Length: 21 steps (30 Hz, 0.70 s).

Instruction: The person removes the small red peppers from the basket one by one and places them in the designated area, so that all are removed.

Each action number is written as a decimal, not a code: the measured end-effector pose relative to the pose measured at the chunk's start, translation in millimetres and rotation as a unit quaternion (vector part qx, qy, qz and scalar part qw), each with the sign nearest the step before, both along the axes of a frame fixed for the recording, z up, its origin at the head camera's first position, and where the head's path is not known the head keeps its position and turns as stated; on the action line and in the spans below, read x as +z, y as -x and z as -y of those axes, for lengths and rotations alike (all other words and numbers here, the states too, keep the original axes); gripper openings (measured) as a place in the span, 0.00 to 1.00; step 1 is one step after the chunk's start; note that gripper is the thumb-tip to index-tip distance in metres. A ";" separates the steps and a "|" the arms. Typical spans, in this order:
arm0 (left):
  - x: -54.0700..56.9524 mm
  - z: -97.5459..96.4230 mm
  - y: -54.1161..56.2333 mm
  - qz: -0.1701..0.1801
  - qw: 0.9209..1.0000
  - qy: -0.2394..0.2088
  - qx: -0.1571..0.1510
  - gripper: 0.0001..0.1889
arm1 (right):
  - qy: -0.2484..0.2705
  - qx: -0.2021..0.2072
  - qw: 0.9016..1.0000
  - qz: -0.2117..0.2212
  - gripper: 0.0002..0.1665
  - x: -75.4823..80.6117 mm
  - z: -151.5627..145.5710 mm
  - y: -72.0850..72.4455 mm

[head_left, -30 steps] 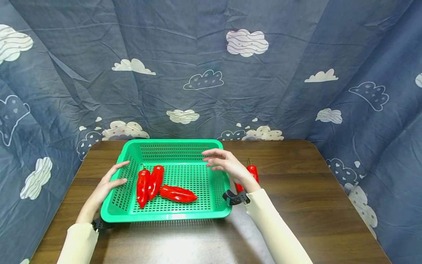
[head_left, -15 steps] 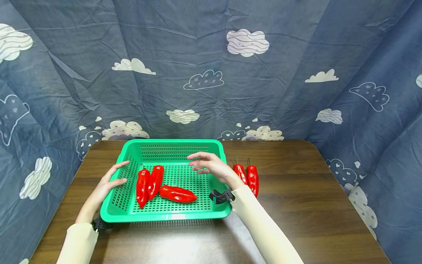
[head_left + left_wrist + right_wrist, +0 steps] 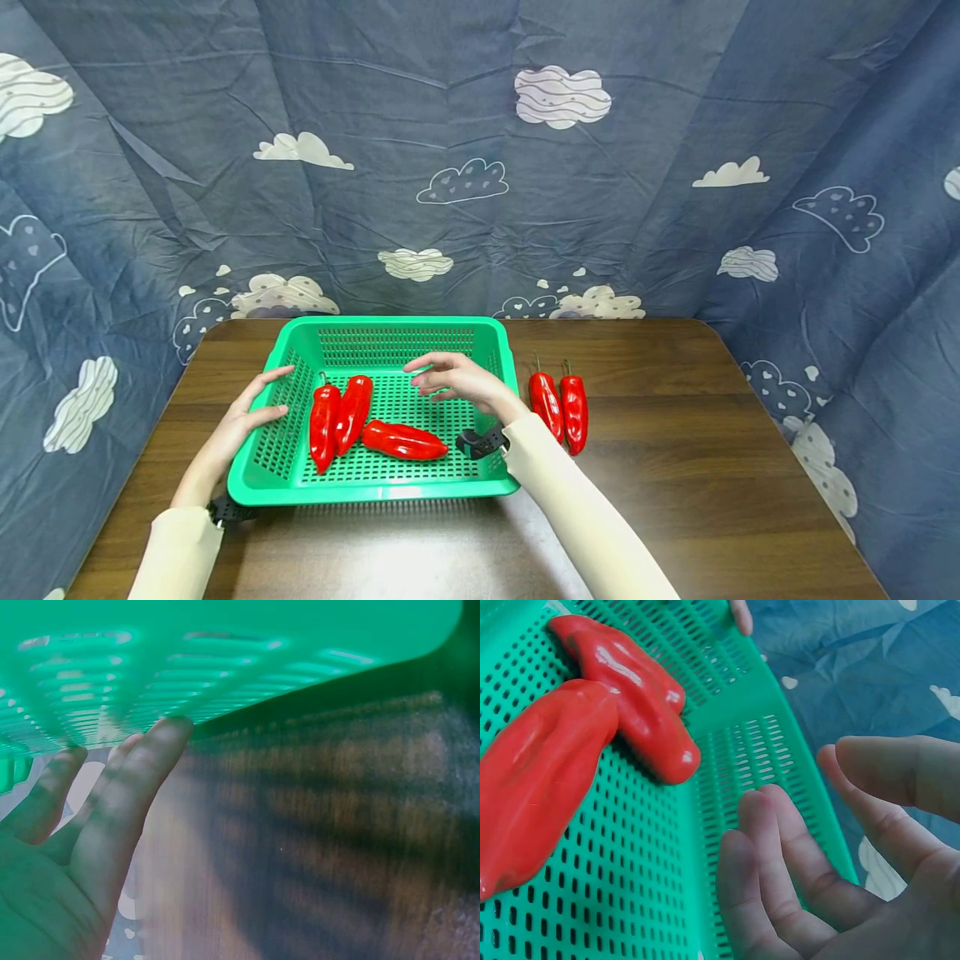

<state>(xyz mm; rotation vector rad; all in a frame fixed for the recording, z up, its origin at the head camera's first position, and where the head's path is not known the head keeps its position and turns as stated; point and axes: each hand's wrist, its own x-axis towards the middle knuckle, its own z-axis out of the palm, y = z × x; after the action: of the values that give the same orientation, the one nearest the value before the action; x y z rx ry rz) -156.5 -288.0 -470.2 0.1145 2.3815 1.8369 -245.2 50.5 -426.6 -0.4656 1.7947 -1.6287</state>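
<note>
While the empty right hand (image 3: 459, 383) hovers with parted fingers over the green perforated plastic basket (image 3: 360, 495), long glossy red peppers (image 3: 403, 442) lie inside, below or left of its fingertips. The left hand (image 3: 236, 418) sets straight fingers against the basket, how firmly is hard to tell. Reaching in seems the step; next probably calls for lowering and pinching.

A creased blue curtain (image 3: 637, 208) printed with white clouds (image 3: 562, 97) hangs behind a glossy brown wood-grain table (image 3: 690, 467).
</note>
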 end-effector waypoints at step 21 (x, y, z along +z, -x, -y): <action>-1.2 1.2 0.8 -0.011 1.000 0.006 0.001 0.31 | -0.070 0.080 0.994 0.009 0.23 -14.1 27.8 2.3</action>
<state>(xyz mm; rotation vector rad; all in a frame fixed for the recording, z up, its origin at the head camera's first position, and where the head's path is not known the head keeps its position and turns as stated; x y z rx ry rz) -157.3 -289.2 -471.5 0.1330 2.4089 1.8303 -247.5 22.7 -440.8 -0.5146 1.7945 -1.3846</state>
